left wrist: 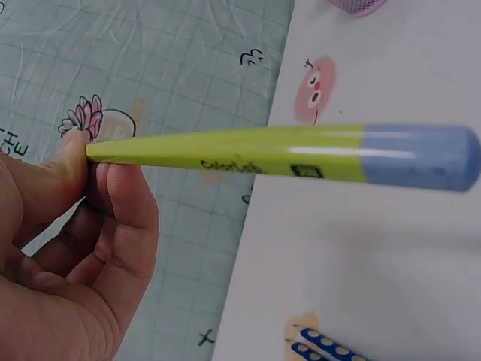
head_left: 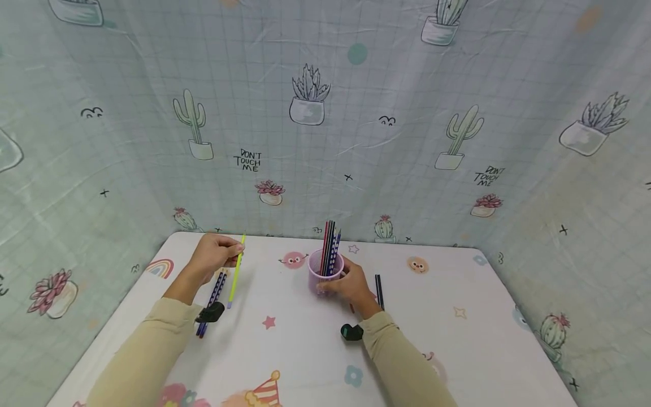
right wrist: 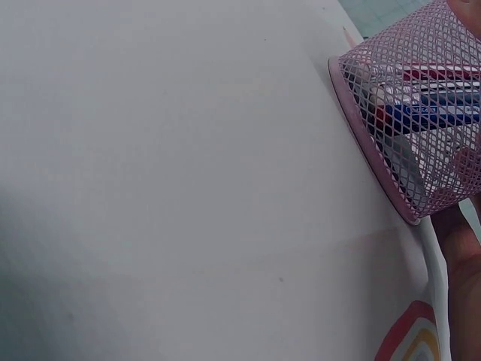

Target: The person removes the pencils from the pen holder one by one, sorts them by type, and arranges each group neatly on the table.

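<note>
The left hand [head_left: 213,255] pinches a yellow-green pencil [head_left: 235,280] above the table [head_left: 300,345] — dotted blue pencils [head_left: 216,288] lie below, partly hidden by a wrist device [head_left: 211,312]. A mesh cup [head_left: 313,278] holding pencils [head_left: 333,257] is gripped by the right hand [head_left: 353,282] — its sleeve [head_left: 381,339] meets black pencils [head_left: 379,291].

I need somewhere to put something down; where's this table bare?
Bare: table right of the black pencils, and between the yellow pencil and mesh cup. Crowded: around the cup, gripped by the right hand, and left, where dotted pencils lie near the left hand.
</note>
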Motion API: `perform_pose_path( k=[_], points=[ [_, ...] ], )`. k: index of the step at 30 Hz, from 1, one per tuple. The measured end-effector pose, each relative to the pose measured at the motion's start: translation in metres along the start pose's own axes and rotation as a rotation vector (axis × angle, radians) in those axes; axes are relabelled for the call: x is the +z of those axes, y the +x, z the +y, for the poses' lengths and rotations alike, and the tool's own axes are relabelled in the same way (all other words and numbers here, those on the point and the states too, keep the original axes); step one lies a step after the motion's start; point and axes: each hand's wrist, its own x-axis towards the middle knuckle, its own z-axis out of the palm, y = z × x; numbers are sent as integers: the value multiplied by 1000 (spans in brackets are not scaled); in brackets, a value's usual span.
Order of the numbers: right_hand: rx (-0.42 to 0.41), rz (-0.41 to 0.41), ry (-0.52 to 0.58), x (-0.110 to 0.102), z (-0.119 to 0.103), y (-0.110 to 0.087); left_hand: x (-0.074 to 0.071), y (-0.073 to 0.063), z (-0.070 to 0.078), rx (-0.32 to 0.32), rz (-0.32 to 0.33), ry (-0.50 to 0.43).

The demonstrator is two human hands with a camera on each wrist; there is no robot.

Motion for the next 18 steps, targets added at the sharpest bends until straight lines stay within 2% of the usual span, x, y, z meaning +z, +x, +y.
perform_pose_path(
  k=[12,18],
  points=[
    [15,4,-1,1,-2,0,-10,-3,-27,-49,37,78],
    [11,-2,-4,1,-1,0,-14,-6,-43,-100,52,104]
  ],
)
